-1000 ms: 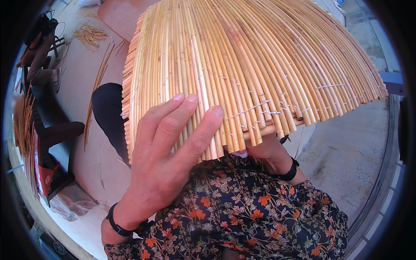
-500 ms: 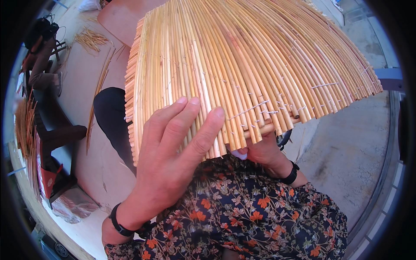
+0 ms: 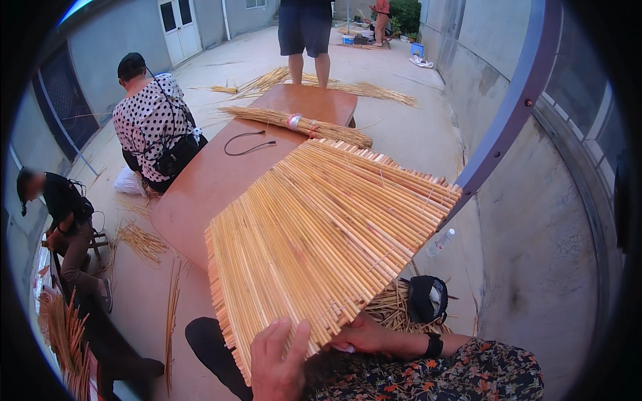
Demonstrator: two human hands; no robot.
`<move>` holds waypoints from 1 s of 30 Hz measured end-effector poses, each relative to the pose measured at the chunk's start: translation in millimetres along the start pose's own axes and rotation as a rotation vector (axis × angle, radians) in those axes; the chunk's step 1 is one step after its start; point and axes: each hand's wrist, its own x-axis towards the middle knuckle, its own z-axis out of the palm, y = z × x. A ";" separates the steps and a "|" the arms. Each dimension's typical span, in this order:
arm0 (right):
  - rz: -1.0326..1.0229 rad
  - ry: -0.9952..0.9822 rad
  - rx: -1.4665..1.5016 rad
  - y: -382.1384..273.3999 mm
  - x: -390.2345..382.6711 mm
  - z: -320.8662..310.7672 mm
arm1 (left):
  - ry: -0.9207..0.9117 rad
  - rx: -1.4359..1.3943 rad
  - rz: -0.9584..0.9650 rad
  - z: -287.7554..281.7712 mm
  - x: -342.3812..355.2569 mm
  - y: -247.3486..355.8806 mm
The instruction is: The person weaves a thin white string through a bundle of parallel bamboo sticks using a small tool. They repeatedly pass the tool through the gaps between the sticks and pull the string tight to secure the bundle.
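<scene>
A large fan-shaped mat of straw-coloured reed stalks [image 3: 314,227], stitched with pale thread, slopes up from my lap over the table. My left hand [image 3: 279,361] grips its near edge, fingers laid over the top and thumb out of sight. To the right, my right hand [image 3: 364,334] is closed at the underside of the same edge, its fingers partly hidden by the stalks. A small whitish bit [image 3: 344,347] shows by those fingers; I cannot tell what it is.
The brown table [image 3: 187,207] bears a tied reed bundle [image 3: 294,123] and a dark cable loop [image 3: 247,142]. A black bag [image 3: 426,299] lies over loose stalks on the right. A purple metal post [image 3: 501,127] rises there. Several people are nearby, one in a polka-dot top [image 3: 150,120].
The view has lifted, bringing the table, courtyard and people into sight. The mat and both hands now sit lower in the picture. Both hands stay at the mat's near edge.
</scene>
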 end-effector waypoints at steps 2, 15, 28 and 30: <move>-0.045 0.043 0.077 2.8 2.7 8.6 | 0.008 0.007 0.025 0.0 -1.2 -2.4; -0.140 -0.095 0.461 20.2 10.2 13.2 | 0.107 -0.013 0.099 0.9 -7.4 -2.3; -0.207 -0.248 0.777 23.8 18.7 2.7 | 0.062 0.113 0.159 5.5 -0.3 -19.1; -0.077 -0.028 0.148 14.3 5.7 -5.0 | 0.048 0.182 0.171 11.7 -1.0 -29.1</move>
